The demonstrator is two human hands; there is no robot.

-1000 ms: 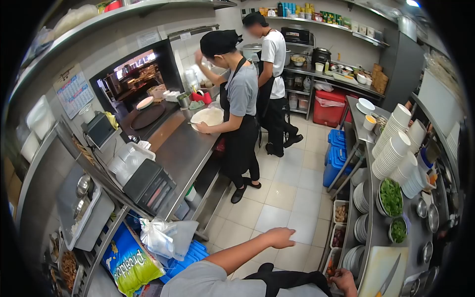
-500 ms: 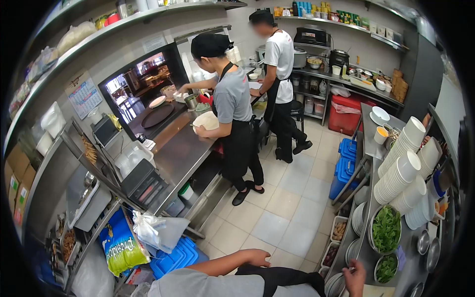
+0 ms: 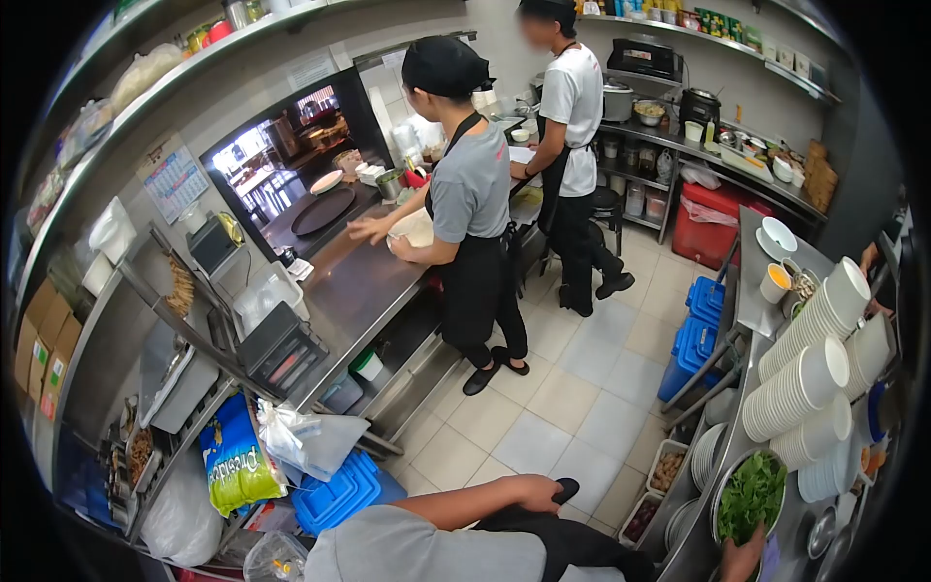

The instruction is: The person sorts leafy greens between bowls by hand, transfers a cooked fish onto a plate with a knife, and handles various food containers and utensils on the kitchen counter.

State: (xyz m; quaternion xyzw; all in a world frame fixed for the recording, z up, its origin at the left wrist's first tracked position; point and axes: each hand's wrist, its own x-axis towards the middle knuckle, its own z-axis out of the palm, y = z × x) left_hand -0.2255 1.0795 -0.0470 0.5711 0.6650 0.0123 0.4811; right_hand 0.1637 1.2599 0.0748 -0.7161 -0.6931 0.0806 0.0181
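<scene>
Though close, bowl (image 3: 752, 497) beside right grip (image 3: 742, 561)

My left arm stretches bare from its grey sleeve across my front, elbow bent, its hand (image 3: 535, 491) hanging low with the fingers curled loosely downward and nothing in them, while my right hand (image 3: 742, 560) shows only at the bottom edge, its fingers hidden.

We see stacked white bowls (image 3: 810, 373) on the right steel desk (image 3: 752, 291), blue lidded plastic crates (image 3: 703, 325) on the tiled floor (image 3: 572, 388), and two aproned co-workers (image 3: 470, 204).
</scene>
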